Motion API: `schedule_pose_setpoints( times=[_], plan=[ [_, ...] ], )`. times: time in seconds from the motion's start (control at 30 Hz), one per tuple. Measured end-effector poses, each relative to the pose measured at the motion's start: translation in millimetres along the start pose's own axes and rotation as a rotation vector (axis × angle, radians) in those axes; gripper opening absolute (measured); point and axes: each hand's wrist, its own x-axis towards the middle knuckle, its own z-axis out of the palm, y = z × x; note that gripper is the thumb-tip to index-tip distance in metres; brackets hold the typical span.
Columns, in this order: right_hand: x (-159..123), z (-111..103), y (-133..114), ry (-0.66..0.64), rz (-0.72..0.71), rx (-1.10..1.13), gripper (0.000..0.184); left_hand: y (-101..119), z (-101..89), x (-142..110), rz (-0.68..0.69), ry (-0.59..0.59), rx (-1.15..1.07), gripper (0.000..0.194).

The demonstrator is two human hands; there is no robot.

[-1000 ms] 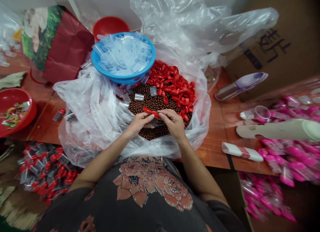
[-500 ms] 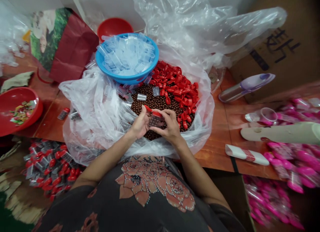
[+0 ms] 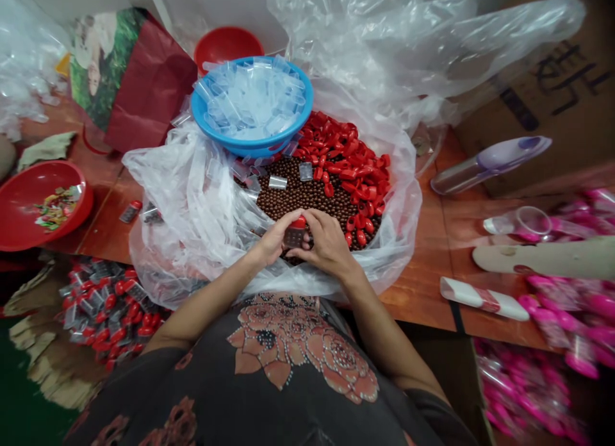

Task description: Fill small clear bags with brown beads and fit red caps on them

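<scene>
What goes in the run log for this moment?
Left hand: clear plastic vial with red cap | right hand: same vial | beneath: round brown beads in clear plastic bag

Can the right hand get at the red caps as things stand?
Probably yes. The right hand sits right beside the red caps, with only brown beads lying near it and nothing blocking the way. But it is holding the small clear tube with the left hand, so it would likely need to let go first.

The red cap now sits on the clear vial.
</scene>
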Motion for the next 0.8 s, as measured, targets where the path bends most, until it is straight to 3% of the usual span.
schedule_pose_setpoints(
  times=[0.2, 0.43, 0.57, 0.63, 0.67, 0.8],
  plan=[
    [0.9, 1.6, -7.2, 0.032, -0.025, -0.027, 0.078, -9.5, 4.5, -1.5, 0.128, 0.096, 0.114, 0.044],
    [4.5, 9.3, -13.1, -0.006, -0.032, 0.003, 0.068, -23.7, 6.9, -6.8, 0.229, 0.165, 0.095, 0.042],
    [6.4, 14.1, -23.1, -0.018, -0.033, 0.029, 0.076, -3.9, -7.7, -17.5, 0.339, 0.221, 0.195, 0.038],
    [6.3, 14.8, -22.1, -0.061, 0.001, 0.052, 0.084, 22.4, -34.2, -30.7, 0.479, 0.404, 0.281, 0.034],
    [5.8, 14.7, -18.6, -0.078, 0.025, 0.062, 0.085, 38.1, -53.5, -39.9, 0.566, 0.551, 0.335, 0.031],
    [5.7, 10.6, 13.5, -0.055, 0.140, 0.027, 0.057, 93.9, -153.9, -80.1, 0.837, 1.221, 0.760, 0.020]
  ],
)
